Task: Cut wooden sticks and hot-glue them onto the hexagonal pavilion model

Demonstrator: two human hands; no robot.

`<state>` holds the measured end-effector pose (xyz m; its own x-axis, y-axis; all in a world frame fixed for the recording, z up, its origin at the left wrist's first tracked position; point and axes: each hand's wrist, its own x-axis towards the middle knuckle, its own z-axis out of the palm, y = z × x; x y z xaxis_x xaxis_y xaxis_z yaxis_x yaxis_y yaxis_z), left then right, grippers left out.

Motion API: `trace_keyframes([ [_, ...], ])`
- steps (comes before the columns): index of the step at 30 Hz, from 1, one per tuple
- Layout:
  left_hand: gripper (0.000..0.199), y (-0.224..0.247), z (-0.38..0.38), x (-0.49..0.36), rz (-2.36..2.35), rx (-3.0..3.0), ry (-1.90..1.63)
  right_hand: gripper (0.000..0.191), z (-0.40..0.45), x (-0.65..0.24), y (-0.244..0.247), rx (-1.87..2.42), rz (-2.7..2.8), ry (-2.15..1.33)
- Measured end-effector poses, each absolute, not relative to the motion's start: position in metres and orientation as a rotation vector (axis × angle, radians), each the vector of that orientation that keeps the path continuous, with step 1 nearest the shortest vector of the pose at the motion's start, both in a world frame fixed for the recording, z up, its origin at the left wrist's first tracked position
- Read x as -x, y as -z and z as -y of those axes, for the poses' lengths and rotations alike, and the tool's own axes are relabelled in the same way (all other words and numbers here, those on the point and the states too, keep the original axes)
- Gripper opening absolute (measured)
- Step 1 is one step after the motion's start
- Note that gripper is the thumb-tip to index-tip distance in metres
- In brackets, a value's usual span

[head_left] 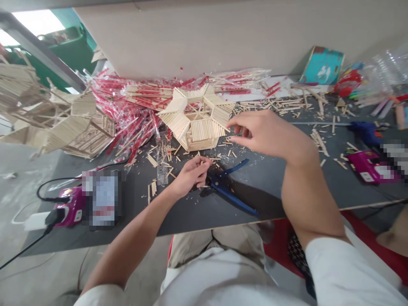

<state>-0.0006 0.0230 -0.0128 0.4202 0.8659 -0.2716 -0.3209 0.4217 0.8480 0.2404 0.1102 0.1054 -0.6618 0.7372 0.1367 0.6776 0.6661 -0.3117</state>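
White shirt cloth [219,278] lies nearest, below the dark tabletop [140,221]. On it, past both hands, stands a star-shaped wooden-stick model [204,128]: pale, slatted panels slope around an open centre, thin sticks crossing inside, its outline jagged with points. At the model's right edge, the right hand [269,132] has curled fingers; whether they grip anything, I cannot tell. Nearer, the left hand [194,175] bunches its fingers beside blue-handled cutters [217,184], its hold equally unclear.
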Motion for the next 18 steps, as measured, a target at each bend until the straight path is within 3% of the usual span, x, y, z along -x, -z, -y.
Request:
trace_keyframes([
  [5,0.033,0.009,-0.023,0.000,-0.713,-0.675,-0.928,0.021,-0.097,-0.254,-0.090,1.201,2.393,-0.358],
  [12,0.053,0.027,-0.028,0.000,-0.695,-0.806,-1.022,0.021,-0.102,-0.268,-0.001,1.249,1.979,-0.348],
  [18,0.048,0.041,-0.038,0.002,-0.726,-0.858,-1.124,0.017,-0.119,-0.259,0.041,1.145,1.947,-0.286],
])
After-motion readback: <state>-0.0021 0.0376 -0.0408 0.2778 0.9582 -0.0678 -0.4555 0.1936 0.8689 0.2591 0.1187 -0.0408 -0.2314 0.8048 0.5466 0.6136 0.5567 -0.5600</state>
